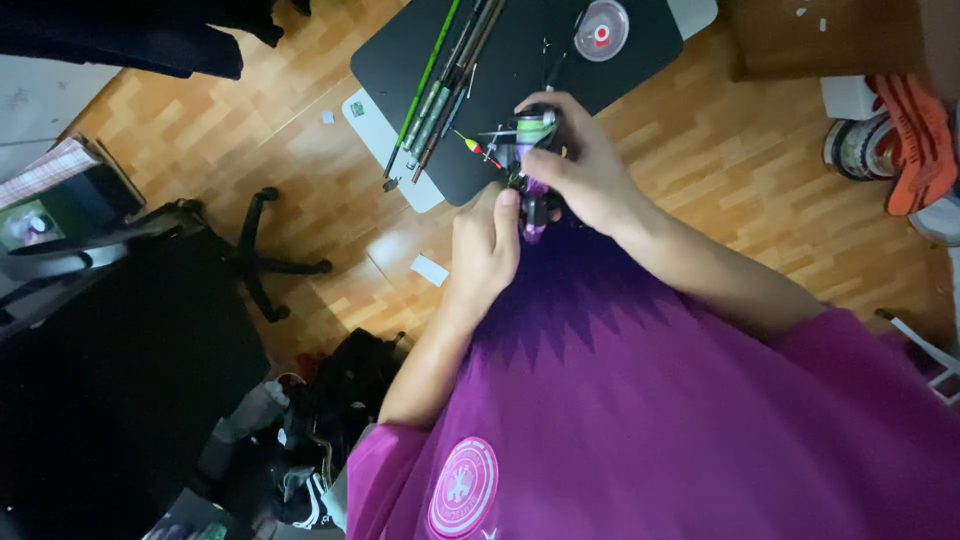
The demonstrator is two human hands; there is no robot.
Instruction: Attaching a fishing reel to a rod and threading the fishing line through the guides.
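A fishing reel (530, 150) with a purple body and a spool of green line is held above the near edge of a black mat (520, 60), close in front of the person's purple shirt (650, 400). It is clasped from above by the right hand (585, 165), whose grip is curled shut around the reel's upper part. The left hand (485, 245) is set just below it, with its grip pinched on the reel's lower purple end, thumb pressed upward. A small float (470, 145) in yellow and red is seen just beside the right grip, on its far left side. Further out, several fishing rod sections (445, 85) are laid on the mat, and a round clear line spool (602, 30) is placed beyond the grips. A wooden floor (330, 200) is seen underneath.
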